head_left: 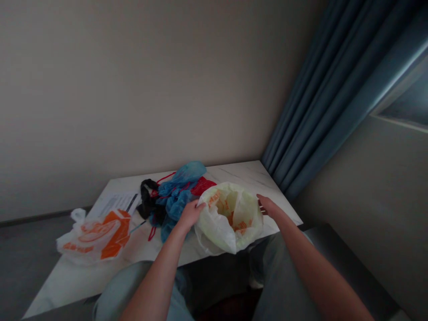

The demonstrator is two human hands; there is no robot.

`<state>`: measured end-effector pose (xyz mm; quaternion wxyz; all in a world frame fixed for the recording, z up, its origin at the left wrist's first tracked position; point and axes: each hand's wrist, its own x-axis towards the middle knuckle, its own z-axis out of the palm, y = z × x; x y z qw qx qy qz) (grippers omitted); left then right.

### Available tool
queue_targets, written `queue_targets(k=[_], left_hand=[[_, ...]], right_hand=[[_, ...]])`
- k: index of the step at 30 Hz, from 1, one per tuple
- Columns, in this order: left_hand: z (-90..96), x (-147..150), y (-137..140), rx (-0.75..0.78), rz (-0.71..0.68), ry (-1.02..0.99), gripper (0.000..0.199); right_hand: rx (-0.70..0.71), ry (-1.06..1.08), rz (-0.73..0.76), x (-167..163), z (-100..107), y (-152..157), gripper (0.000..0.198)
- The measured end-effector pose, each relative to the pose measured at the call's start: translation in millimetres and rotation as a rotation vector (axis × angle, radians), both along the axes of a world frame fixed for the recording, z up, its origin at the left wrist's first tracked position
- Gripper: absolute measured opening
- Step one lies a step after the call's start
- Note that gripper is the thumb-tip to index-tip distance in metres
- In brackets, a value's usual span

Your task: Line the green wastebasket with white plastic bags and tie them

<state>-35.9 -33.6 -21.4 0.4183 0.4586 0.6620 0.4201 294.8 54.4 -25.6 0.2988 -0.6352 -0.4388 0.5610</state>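
My left hand (191, 214) pinches the white plastic bag (219, 228) by its left rim; my right hand (266, 205) stands open just beside its right side.

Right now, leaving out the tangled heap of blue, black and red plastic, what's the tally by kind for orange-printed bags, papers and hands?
Orange-printed bags: 2 (lying bag, open bag)
Papers: 1 (printed paper)
Hands: 2 (left hand, right hand)
Total: 5
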Motion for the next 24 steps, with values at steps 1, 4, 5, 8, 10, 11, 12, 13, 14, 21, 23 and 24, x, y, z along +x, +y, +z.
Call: queue_targets(k=[1,4,5,8,10,11,12,13,14,21,23,24], left_hand=[[0.3,1,1,-0.021,0.045,-0.080,0.036],[4.0,3,3,-0.087,0.214,-0.390,0.032],[6.0,3,4,-0.095,0.254,-0.486,0.029],[12.3,2,4,-0.083,0.254,-0.650,0.021],[14.7,2,2,-0.070,0.171,-0.666,0.020],[15.3,2,1,-0.067,0.128,-0.665,0.021],[15.4,2,0,-0.066,0.088,-0.664,0.022],[15.5,2,-1,-0.068,0.059,-0.662,0.024],[15.6,3,-2,-0.068,0.042,-0.658,0.026],[25.7,9,-6,-0.042,-0.093,-0.626,0.049],[28.7,11,-8,-0.039,-0.142,-0.612,0.056],[29.4,12,-9,-0.039,-0.160,-0.602,0.059]], right_hand=[[-0.064,0.024,0.013,-1,-1,-2,0.024],[-0.236,0.126,0.030,-3,1,-4,0.014],[-0.269,0.161,0.037,-3,3,-4,0.012],[-0.321,0.247,0.069,-1,9,-2,0.017],[-0.362,0.309,0.094,0,13,0,0.022],[-0.377,0.332,0.100,1,15,1,0.024],[-0.388,0.347,0.100,2,16,2,0.024],[-0.386,0.351,0.091,3,17,3,0.025],[-0.371,0.348,0.075,4,18,4,0.024],[-0.127,0.279,-0.094,2,11,8,0.006],[-0.044,0.241,-0.160,0,9,8,0.005],[0.007,0.214,-0.198,-1,9,8,0.013]])
